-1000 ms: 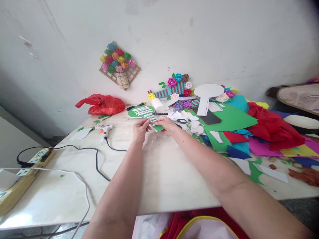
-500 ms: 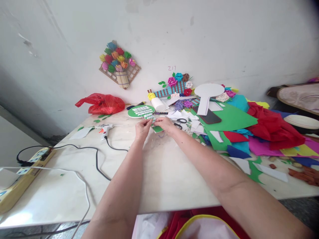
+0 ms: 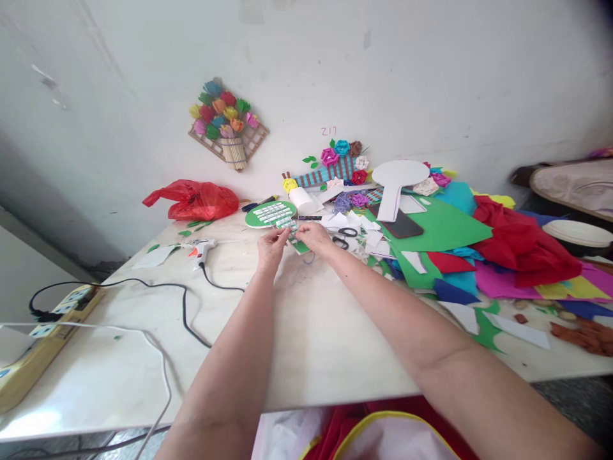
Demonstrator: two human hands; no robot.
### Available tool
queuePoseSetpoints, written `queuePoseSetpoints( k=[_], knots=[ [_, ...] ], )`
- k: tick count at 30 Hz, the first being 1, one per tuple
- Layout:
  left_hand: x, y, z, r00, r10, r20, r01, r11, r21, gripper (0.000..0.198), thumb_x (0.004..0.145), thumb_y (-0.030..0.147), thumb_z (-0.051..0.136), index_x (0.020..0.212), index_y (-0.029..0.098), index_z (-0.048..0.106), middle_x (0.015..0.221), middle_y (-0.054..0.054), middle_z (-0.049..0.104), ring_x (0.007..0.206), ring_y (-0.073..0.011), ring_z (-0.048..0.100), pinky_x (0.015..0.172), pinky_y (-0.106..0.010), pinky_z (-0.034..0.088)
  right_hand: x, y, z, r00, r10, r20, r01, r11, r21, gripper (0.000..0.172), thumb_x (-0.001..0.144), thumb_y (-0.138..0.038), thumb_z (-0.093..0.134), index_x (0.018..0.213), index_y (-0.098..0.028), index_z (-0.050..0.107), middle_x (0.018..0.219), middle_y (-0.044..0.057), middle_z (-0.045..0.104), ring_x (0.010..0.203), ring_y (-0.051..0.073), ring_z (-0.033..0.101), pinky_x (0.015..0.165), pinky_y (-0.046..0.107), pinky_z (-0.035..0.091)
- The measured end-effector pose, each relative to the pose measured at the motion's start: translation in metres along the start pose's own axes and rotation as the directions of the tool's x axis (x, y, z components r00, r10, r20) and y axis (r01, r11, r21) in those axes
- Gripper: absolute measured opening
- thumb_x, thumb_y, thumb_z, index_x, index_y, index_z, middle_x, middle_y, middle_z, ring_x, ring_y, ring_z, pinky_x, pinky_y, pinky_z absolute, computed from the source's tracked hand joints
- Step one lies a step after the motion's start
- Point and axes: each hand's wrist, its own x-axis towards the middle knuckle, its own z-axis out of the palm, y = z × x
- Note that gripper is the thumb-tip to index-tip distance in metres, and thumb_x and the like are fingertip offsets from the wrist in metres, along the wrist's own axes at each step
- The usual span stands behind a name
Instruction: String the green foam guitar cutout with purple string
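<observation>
A green paddle-shaped cutout (image 3: 252, 218) lies on the table, with rows of white strips across its round head and onto its handle. My left hand (image 3: 272, 248) is closed in a pinch at the left edge of the handle. On the other side, my right hand (image 3: 313, 236) pinches close to the handle's upper part, its fingertips a short way from the left ones. Something thin and pale, perhaps string, shows around the handle; what the fingertips hold is too small to make out. The handle's lower green end (image 3: 301, 248) shows between the hands.
A glue gun (image 3: 201, 251) with a black cord and a power strip (image 3: 71, 313) are at left. Black-handled scissors (image 3: 345, 236), paper scraps, a phone (image 3: 405, 225), a white paddle-shaped cutout (image 3: 401, 174) and coloured paper (image 3: 440, 220) crowd the right. A red bag (image 3: 204, 201) lies behind.
Both hands stay at the handle in a pinch, with only a slight shift of the fingers. More of the handle's lower end shows between them. The view has drifted slightly.
</observation>
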Motion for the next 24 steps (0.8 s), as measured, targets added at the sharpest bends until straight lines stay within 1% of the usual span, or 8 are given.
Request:
queuePoseSetpoints(
  k=[2, 4, 8, 10, 13, 16, 20, 24],
  knots=[
    [-0.001, 0.002, 0.000, 1.000, -0.023, -0.005, 0.023, 1.000, -0.010, 0.030, 0.063, 0.042, 0.065, 0.076, 0.016, 0.070, 0.054, 0.001, 0.055, 0.050, -0.0091, 0.045, 0.051, -0.022, 0.037, 0.002, -0.002, -0.005, 1.000, -0.014, 0.014, 0.014, 1.000, 0.005, 0.018, 0.065, -0.029, 0.054, 0.052, -0.017, 0.054, 0.051, -0.002, 0.048, 0.053, 0.010, 0.042, 0.052, 0.022, 0.030],
    [-0.001, 0.003, 0.000, 1.000, -0.011, -0.007, 0.011, 0.999, -0.034, 0.029, 0.062, 0.041, 0.066, 0.075, 0.016, 0.071, 0.056, 0.001, 0.057, 0.054, -0.0106, 0.048, 0.055, -0.023, 0.039, 0.004, -0.003, -0.010, 0.999, -0.020, 0.033, 0.019, 0.999, 0.033, 0.016, 0.063, -0.027, 0.056, 0.051, -0.017, 0.054, 0.053, -0.002, 0.049, 0.057, 0.010, 0.044, 0.055, 0.022, 0.032],
    [0.000, 0.004, 0.001, 0.997, 0.063, -0.054, -0.067, 0.994, -0.082, 0.023, 0.060, 0.037, 0.068, 0.070, 0.017, 0.070, 0.069, -0.003, 0.065, 0.074, -0.0170, 0.057, 0.071, -0.028, 0.043, 0.007, -0.004, -0.018, 0.996, -0.044, 0.077, 0.030, 0.984, 0.173, 0.016, 0.061, -0.025, 0.058, 0.050, -0.015, 0.052, 0.060, -0.001, 0.054, 0.065, 0.011, 0.048, 0.060, 0.022, 0.035],
    [0.001, 0.004, 0.001, 0.993, 0.088, -0.082, -0.095, 0.992, -0.083, 0.020, 0.059, 0.036, 0.070, 0.068, 0.018, 0.070, 0.074, -0.004, 0.067, 0.083, -0.0202, 0.058, 0.077, -0.031, 0.043, 0.006, -0.005, -0.021, 0.989, -0.067, 0.131, 0.033, 0.967, 0.253, 0.016, 0.061, -0.024, 0.059, 0.050, -0.015, 0.051, 0.064, 0.000, 0.056, 0.067, 0.012, 0.049, 0.062, 0.022, 0.035],
    [0.002, 0.007, 0.001, 0.991, 0.101, -0.091, -0.111, 0.989, -0.103, 0.018, 0.058, 0.036, 0.071, 0.067, 0.019, 0.071, 0.078, -0.005, 0.067, 0.090, -0.0234, 0.057, 0.078, -0.033, 0.044, 0.000, -0.008, -0.024, 0.959, -0.094, 0.267, -0.008, 0.935, 0.355, 0.016, 0.060, -0.024, 0.060, 0.052, -0.014, 0.051, 0.066, 0.000, 0.057, 0.065, 0.011, 0.049, 0.062, 0.022, 0.035],
    [0.001, 0.009, 0.003, 0.995, 0.098, -0.028, -0.101, 0.981, -0.164, 0.019, 0.060, 0.036, 0.070, 0.066, 0.018, 0.070, 0.078, -0.005, 0.067, 0.087, -0.0223, 0.059, 0.076, -0.033, 0.045, -0.004, -0.009, -0.025, 0.925, -0.096, 0.369, -0.067, 0.912, 0.404, 0.017, 0.060, -0.027, 0.061, 0.054, -0.014, 0.052, 0.063, -0.001, 0.055, 0.061, 0.009, 0.046, 0.060, 0.023, 0.034],
    [-0.001, 0.013, 0.005, 0.996, 0.053, 0.072, -0.033, 0.965, -0.260, 0.019, 0.061, 0.035, 0.069, 0.064, 0.016, 0.067, 0.071, -0.004, 0.066, 0.073, -0.0167, 0.060, 0.071, -0.029, 0.045, -0.005, -0.007, -0.023, 0.916, -0.085, 0.393, -0.091, 0.908, 0.408, 0.020, 0.059, -0.031, 0.064, 0.058, -0.014, 0.055, 0.058, -0.003, 0.051, 0.057, 0.008, 0.044, 0.058, 0.022, 0.032],
    [-0.003, 0.017, 0.007, 0.997, 0.009, 0.071, 0.011, 0.962, -0.274, 0.021, 0.060, 0.035, 0.069, 0.061, 0.015, 0.064, 0.064, -0.003, 0.065, 0.068, -0.0159, 0.059, 0.068, -0.029, 0.045, -0.004, -0.006, -0.022, 0.911, -0.068, 0.408, -0.121, 0.899, 0.420, 0.020, 0.058, -0.031, 0.065, 0.059, -0.014, 0.055, 0.060, -0.003, 0.053, 0.058, 0.008, 0.045, 0.059, 0.022, 0.033]
  ],
)
